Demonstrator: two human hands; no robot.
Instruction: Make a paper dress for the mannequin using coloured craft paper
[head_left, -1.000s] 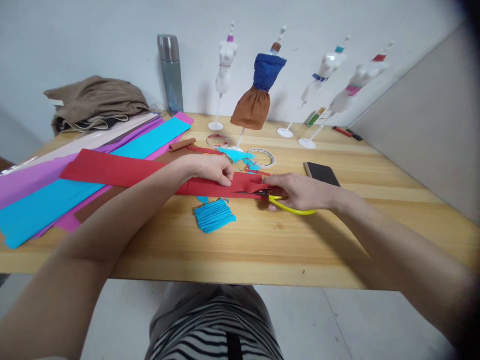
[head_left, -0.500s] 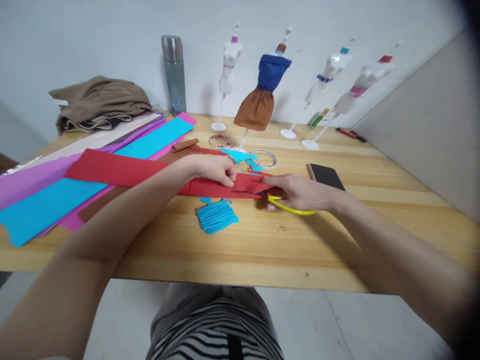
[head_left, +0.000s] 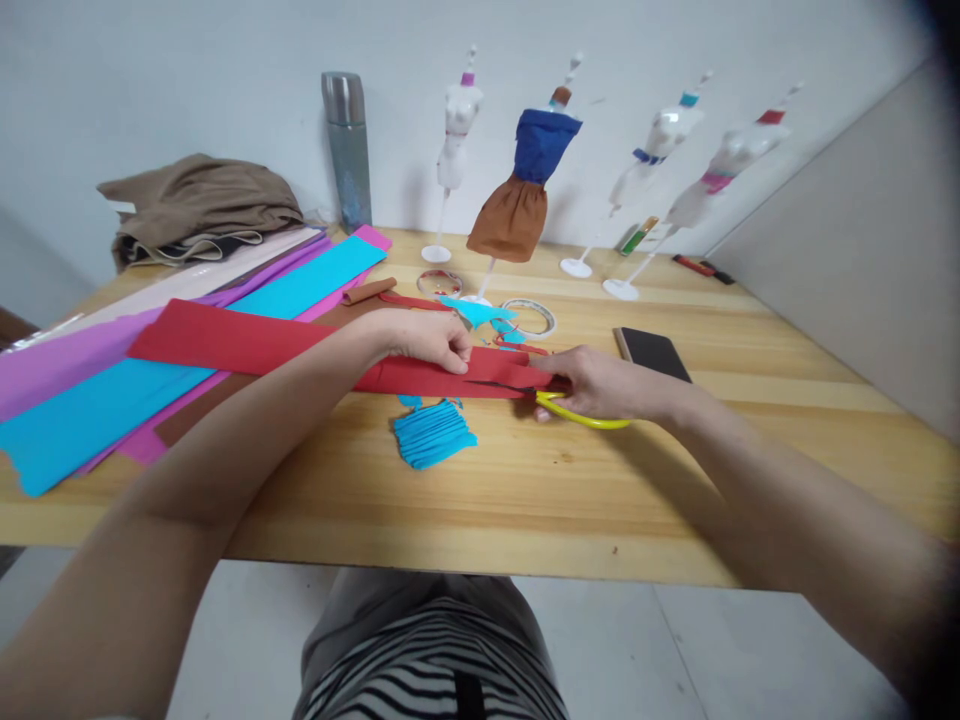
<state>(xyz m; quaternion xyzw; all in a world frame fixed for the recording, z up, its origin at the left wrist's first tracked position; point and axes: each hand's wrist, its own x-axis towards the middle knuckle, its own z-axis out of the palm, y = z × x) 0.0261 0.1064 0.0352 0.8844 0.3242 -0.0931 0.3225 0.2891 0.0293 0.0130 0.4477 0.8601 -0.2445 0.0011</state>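
A long strip of red crepe paper [head_left: 217, 335] stretches across the table from the left to my right hand. My left hand [head_left: 435, 340] pinches the strip's upper edge near its right part. Yellow-handled scissors [head_left: 589, 415] are in my right hand [head_left: 589, 380], their blades lying along a lengthwise slit in the red paper. The fingertips of that hand also touch the paper's right end. Just below the strip lies a pleated piece of blue crepe paper [head_left: 435, 435]. Blue paper scraps [head_left: 480, 312] lie above my left hand.
Folded crepe papers in blue [head_left: 112, 410] and purple fill the left side, with brown cloth [head_left: 202, 205] behind. A thermos [head_left: 348, 150], a dressed mannequin [head_left: 536, 185] and several bare ones stand along the wall. Tape rolls [head_left: 553, 318] and a phone [head_left: 651, 353] lie on the table.
Hardly anything differs. The scissor blades look more closed along the slit, and my right hand has shifted very slightly; my left hand stays on the red paper.
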